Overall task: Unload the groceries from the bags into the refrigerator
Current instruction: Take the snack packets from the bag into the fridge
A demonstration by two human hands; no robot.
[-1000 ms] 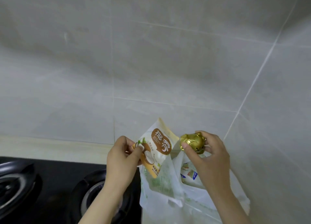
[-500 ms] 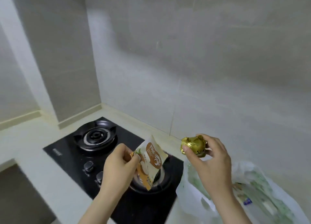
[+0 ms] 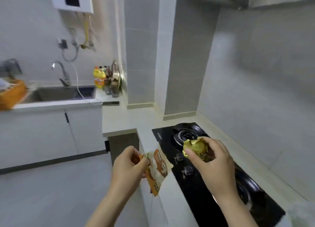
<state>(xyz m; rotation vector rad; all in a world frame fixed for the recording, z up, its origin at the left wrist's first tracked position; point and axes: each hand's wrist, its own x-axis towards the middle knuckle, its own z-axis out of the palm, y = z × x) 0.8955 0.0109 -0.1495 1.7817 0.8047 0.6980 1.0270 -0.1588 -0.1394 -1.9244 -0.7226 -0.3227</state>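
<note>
My left hand (image 3: 127,163) pinches the top corner of a white and orange snack packet (image 3: 157,168), which hangs down over the edge of the counter. My right hand (image 3: 213,162) grips a gold foil-wrapped item (image 3: 196,148) above the black gas stove (image 3: 201,184). The grocery bag and the refrigerator are out of view.
The stove has two burners and front knobs (image 3: 187,169), set in a pale counter (image 3: 119,119) along the tiled wall. To the left are a sink (image 3: 64,93) with a faucet, bottles (image 3: 99,78), a phone (image 3: 110,103), an orange basket (image 3: 12,93), white cabinets and grey floor (image 3: 51,192).
The view has swung left, away from the wall corner and the white grocery bag, toward the kitchen room. Both hands keep their items and stay in front of me.
</note>
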